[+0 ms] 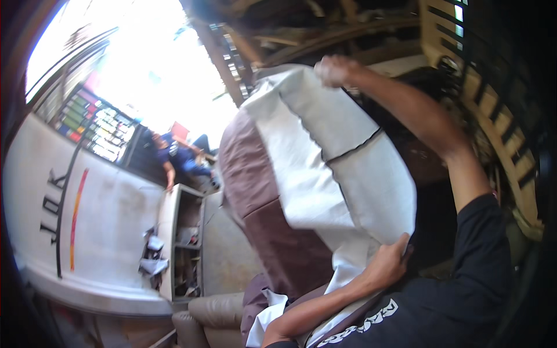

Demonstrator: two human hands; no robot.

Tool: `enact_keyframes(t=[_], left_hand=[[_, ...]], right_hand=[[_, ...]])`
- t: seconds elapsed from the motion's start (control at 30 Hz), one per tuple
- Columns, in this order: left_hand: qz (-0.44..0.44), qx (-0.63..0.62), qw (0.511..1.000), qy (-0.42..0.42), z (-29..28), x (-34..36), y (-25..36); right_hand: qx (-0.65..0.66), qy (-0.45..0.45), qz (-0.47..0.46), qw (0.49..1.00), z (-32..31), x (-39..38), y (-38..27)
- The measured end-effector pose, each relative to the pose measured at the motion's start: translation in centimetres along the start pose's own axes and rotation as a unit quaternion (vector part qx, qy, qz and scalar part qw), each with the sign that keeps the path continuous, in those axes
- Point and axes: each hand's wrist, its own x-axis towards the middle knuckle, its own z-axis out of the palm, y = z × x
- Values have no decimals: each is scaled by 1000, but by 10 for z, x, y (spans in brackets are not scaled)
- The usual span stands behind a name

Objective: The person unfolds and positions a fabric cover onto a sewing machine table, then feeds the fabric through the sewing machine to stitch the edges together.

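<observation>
A large sewn seat cover [313, 168] in maroon and whitish sheet material fills the middle of the view, with dark stitched seams running across its pale side. It is spread upward and outward between my hands. My left hand [390, 262] grips its pale edge at the lower right, the fingertips curled over the rim. At the cover's top edge, my right hand [335, 72] is closed on the material; it is smeared by motion. The lower folds of the cover hang down by my left forearm.
A person [183, 156] in dark clothing sits in the left background. Below is an open-fronted cabinet [188, 232] with clutter on its shelves, beside a white panel [110, 209]. A slatted wooden frame [487, 110] stands at right. Brown padded upholstery [217, 310] is near the bottom.
</observation>
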Motion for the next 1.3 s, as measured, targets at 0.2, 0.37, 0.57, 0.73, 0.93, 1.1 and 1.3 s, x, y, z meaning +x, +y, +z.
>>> enact_keyframes(t=[0.2,0.37,0.57,0.73,0.93,1.1,1.3], left_hand=[[-49,58,995,-60,31,11,-15],[28,115,986,-120,-12,-1,-7],[-191,321,778,505,-168,25,-92],[-233,26,863,448,-208,13,-174],[-180,71,861,471,-194,6,-179],[-225,113,876,411,-181,12,-164],[-126,-265,796,530,-228,-44,-154]], right_hand=[[64,-2,249,967,45,-232,-30],[-17,266,354,897,151,-279,-28],[329,249,294,862,113,-256,-75],[374,203,133,895,141,-221,-155],[444,184,83,873,169,-208,-178],[470,194,147,849,144,-224,-151],[419,209,166,868,134,-232,-139]])
